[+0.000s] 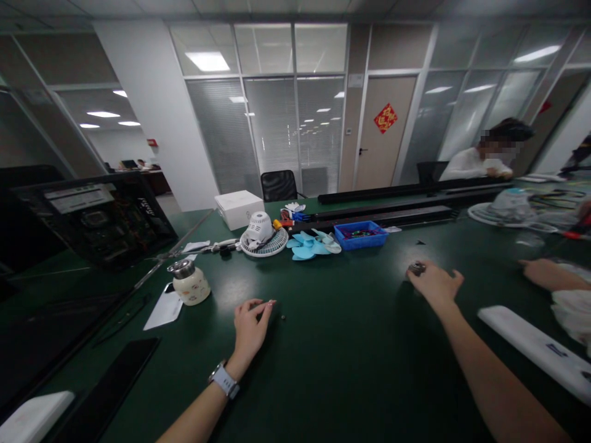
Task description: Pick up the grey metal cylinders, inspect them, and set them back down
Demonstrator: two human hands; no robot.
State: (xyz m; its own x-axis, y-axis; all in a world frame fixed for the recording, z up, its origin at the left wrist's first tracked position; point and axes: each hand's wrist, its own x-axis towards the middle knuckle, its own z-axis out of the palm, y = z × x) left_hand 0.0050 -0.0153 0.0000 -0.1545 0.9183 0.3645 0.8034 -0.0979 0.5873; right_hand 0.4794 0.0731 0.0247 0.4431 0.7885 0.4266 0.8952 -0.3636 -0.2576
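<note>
The person's left hand (250, 329) is low over the dark green bench (332, 363), left of centre, with a watch (224, 379) on its wrist. Its fingers are bent, with the thumb and index tips drawn close together; whether anything is pinched between them is too small to tell. Just to the right of those tips, a tiny dark piece (283, 317) lies by itself on the bench.

The right hand (436, 284) reaches out well apart from the left, on the right-hand part of the bench. Its thumb-side fingers are closed on a small round metallic part (418, 268), while the little finger sticks out to the side. Whether that part touches the bench cannot be told.

Beyond the hands, a blue tray (364, 243) of small items stands beside light blue fan blades (308, 246). To the left of the blades is a white fan grille (268, 249) with a motor housing (258, 227) on it, and a white box (240, 209) sits behind them. A cream jar (192, 288) with a metal lid stands upright farther left, next to a white sheet (164, 309). On the right, a long white casing (530, 344) lies beside the right forearm, and a co-worker's hand (545, 274) extends from a pale sleeve (572, 307) just past it.
</note>
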